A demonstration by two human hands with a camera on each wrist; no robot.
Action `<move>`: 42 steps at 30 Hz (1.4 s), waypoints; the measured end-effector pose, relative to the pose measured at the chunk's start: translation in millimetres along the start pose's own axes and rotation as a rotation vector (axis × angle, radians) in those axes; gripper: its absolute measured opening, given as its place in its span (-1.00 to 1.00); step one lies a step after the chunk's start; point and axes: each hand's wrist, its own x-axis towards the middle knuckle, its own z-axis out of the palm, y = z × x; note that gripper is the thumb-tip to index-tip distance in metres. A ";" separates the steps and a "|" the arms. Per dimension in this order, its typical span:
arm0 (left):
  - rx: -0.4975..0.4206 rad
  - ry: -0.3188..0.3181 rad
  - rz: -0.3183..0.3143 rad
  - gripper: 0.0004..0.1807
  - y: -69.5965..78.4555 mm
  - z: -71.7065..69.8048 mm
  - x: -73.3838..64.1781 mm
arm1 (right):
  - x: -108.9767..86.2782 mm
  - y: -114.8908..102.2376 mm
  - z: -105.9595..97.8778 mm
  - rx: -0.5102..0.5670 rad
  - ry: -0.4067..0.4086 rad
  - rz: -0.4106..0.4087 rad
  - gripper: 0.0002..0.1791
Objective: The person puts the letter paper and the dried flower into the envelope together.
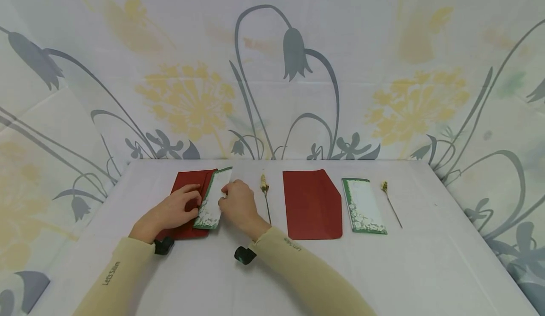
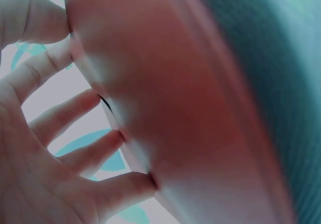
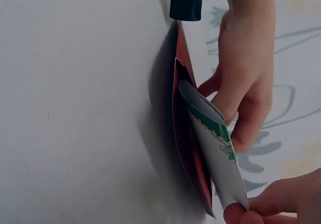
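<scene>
In the head view a red envelope (image 1: 183, 233) lies at the left of the table. A folded white card with a green floral border (image 1: 213, 202) lies tilted over its right side. My left hand (image 1: 176, 208) rests on the envelope with spread fingertips pressing it, as the left wrist view shows, its thumb near the card's left edge. My right hand (image 1: 240, 207) pinches the card's right edge between thumb and fingers. From the right wrist view, the envelope's mouth (image 3: 183, 133) gapes and the card (image 3: 213, 148) sits against it, bowed; how far inside it lies, I cannot tell.
Right of my right hand lies a dried flower stem (image 1: 265, 190). Farther right are a second red envelope (image 1: 312, 205), a second floral card (image 1: 364, 206) and another dried flower (image 1: 391, 202). The white table (image 1: 404, 273) meets a flower-patterned cloth (image 1: 272, 117) behind.
</scene>
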 end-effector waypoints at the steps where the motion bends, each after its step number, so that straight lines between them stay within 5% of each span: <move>1: 0.000 0.000 0.000 -0.83 -0.1 0.2 -0.1 | 0.0 -0.6 0.2 0.010 -0.008 0.009 -0.80; 42: -0.008 0.002 -0.011 -0.82 5.3 -1.9 -0.2 | 3.7 10.0 37.0 0.345 -0.129 0.066 -0.67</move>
